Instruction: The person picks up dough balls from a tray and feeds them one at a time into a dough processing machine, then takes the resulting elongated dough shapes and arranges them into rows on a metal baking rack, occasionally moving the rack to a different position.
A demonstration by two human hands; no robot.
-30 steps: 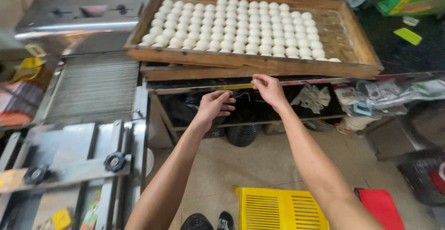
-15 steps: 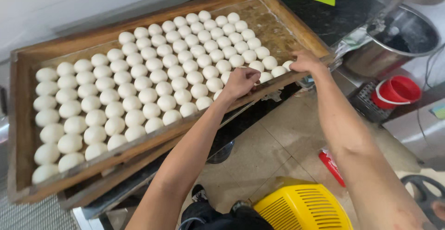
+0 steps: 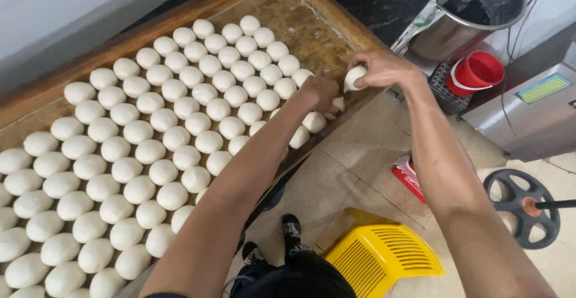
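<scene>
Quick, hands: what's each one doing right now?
Left hand: closed, over the dough balls at the tray edge.
Right hand: holding a dough ball.

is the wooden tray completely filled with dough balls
No, the wooden tray has a bare brown patch at its far corner beyond the dough balls, near where the right hand holds one dough ball.

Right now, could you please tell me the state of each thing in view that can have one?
Wooden tray: mostly filled with rows of dough balls, far corner bare.
Dough ball: lifted, gripped in the right hand.
Left hand: closed, over the tray's near edge.
Metal bowl: upright, tilted.
Red tub: upright, open.
Yellow basket: on the floor.
</scene>
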